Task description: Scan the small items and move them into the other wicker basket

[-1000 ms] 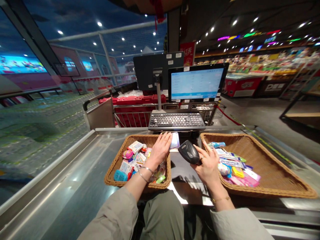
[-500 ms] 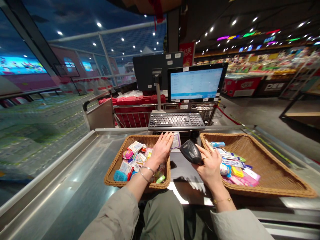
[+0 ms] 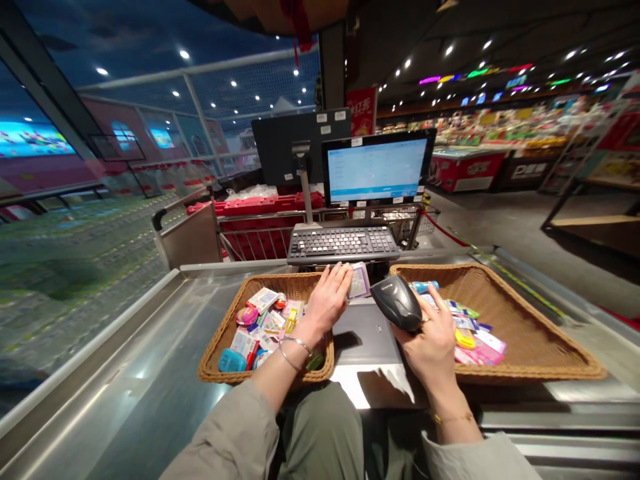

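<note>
My left hand (image 3: 327, 299) is closed on a small flat package (image 3: 359, 281) with a purple edge and a pale printed label, held above the inner rim of the left wicker basket (image 3: 207, 363). In my right hand (image 3: 431, 337) is a black barcode scanner (image 3: 397, 301), its head pointing left toward the package. Below my left forearm the left basket holds several small boxes and packs, among them a blue case (image 3: 233, 361) and a pink round item (image 3: 247, 316). Beside my right hand, the right wicker basket (image 3: 540, 320) contains pink packs (image 3: 484, 348) and a yellow item (image 3: 465, 339).
A black keyboard (image 3: 344, 243) lies behind the baskets, below a lit monitor (image 3: 377, 170). The back of a second screen (image 3: 300, 147) stands to its left. A metal counter (image 3: 165, 353) runs along the left, with a cart (image 3: 255, 237) beyond.
The scanner has shifted slightly right and tilted in my right hand. My left hand still holds the package, now angled a little differently. The whole view has shifted slightly.
</note>
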Motion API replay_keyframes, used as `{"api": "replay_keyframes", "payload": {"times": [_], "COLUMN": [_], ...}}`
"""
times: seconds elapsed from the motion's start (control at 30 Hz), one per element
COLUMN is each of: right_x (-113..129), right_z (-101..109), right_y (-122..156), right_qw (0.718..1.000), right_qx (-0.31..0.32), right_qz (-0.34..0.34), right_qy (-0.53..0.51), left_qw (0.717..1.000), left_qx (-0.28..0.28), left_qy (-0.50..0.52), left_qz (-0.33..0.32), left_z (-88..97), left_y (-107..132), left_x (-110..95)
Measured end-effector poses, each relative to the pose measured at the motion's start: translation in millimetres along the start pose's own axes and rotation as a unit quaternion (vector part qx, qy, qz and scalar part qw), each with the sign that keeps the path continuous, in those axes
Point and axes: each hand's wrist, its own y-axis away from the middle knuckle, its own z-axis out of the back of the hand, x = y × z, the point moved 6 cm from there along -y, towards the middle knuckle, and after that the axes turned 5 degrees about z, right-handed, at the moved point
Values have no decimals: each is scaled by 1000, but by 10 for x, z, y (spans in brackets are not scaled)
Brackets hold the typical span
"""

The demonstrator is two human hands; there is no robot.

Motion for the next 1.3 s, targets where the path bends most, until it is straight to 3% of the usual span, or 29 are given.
{"api": "replay_keyframes", "payload": {"times": [0.2, 0.6, 0.8, 0.97, 1.13, 1.3], "right_x": [-134, -720, -963, -1087, -1104, -1102], "right_z": [241, 601, 761, 830, 836, 830], "right_y": [-43, 60, 167, 248, 262, 263], "right_qw": [997, 974, 961, 954, 953, 951], "right_qx": [-21, -64, -93, -115, -121, -117], "right_qz": [-50, -192, -228, -241, -244, -251], "right_qy": [47, 102, 126, 138, 133, 139], "left_qw": [1000, 996, 993, 989, 993, 995], "left_qx": [-12, -7, 7, 3, -1, 23], "left_qy": [20, 50, 60, 91, 98, 75], "left_qz": [-20, -71, -98, -113, -69, -61], "left_z": [61, -67, -83, -314, -666, -659], "left_y": [-137, -457, -607, -726, -786, -750], "left_x": [-141, -631, -861, -1079, -1281, -1304]}}
